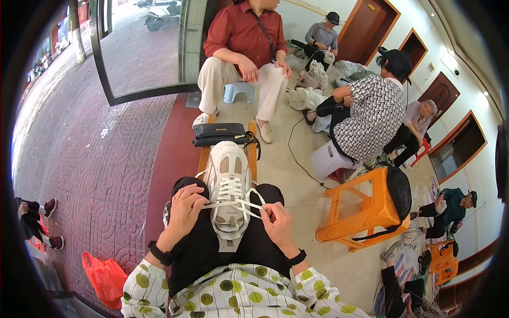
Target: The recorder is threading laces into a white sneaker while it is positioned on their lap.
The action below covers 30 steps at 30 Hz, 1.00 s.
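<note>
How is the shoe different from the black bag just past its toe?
The shoe is mostly white and beige, but the bag is black. The shoe stretches away from the person, while the bag lies crosswise. The shoe's laces are held by the left hand and right hand; neither holds the bag. Both are longer than wide.

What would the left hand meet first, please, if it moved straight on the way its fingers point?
Besides the lace it pinches, the left hand would probably meet the pale shoe first, just to its right; depth is unclear, though, so it might pass above.
</note>
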Available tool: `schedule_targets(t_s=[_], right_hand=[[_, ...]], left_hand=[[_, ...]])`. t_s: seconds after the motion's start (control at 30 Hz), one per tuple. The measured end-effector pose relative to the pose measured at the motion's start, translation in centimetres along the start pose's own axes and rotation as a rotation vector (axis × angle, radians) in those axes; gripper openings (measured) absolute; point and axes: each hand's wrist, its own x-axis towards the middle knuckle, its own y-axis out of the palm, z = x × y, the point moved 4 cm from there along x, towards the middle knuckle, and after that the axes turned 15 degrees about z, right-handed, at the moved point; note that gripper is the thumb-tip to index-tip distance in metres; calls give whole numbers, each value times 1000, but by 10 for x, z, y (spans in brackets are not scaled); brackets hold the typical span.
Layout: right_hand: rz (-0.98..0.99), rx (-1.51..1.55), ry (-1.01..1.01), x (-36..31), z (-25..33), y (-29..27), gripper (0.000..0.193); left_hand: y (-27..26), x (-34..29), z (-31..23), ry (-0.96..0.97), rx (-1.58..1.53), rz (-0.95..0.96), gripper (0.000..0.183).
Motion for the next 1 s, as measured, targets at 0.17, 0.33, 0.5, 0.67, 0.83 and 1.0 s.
schedule_targets(t_s=[0.17,0.33,0.5,0.67,0.83,1.0], right_hand=[[-6,11,-1,1,1,0,8],[-3,8,2,0,0,0,8],[-5,2,-11,1,1,-1,8],[0,6,0,1,1,0,8],[-10,2,-7,0,-1,1,8],[-15,5,-7,0,-1,1,8]], left_hand=[[-3,-2,-2,22,-45,23,50],[-3,-3,-5,30,-34,20,53],[-3,-3,-6,38,-15,19,50],[0,-3,-2,30,-21,-1,33],[3,-2,-3,0,45,30,13],[4,-3,-2,5,66,22,10]])
